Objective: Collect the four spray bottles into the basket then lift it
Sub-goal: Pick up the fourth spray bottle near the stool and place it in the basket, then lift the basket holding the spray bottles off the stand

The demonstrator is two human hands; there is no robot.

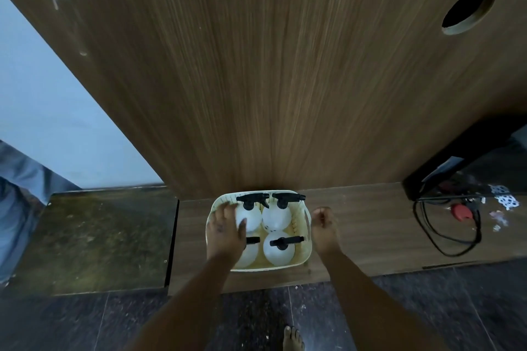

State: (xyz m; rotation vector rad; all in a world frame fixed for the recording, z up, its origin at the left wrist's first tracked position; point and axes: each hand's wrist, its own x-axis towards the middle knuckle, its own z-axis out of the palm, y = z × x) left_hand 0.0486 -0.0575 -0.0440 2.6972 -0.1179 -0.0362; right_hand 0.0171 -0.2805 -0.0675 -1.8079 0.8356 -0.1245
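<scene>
A cream perforated basket point(305, 251) stands on a low wooden ledge against a tall wooden panel. Inside it stand several white spray bottles with black trigger heads: two at the back point(276, 218) and two at the front point(279, 249). My left hand point(225, 232) lies over the basket's left side with its fingers spread, reaching the left rim. Its thumb rests on the back-left bottle point(252, 218), and it hides most of the front-left bottle point(249, 251). My right hand point(323, 226) is curled just outside the right rim; whether it touches the rim cannot be told.
The wooden ledge point(370, 231) runs to the right, where black cables point(445, 234) and a red plug lie. A worn dark panel point(94, 239) lies on the left, with another person's leg point(17, 208) beside it. Dark floor tiles and my bare foot point(293, 338) are below.
</scene>
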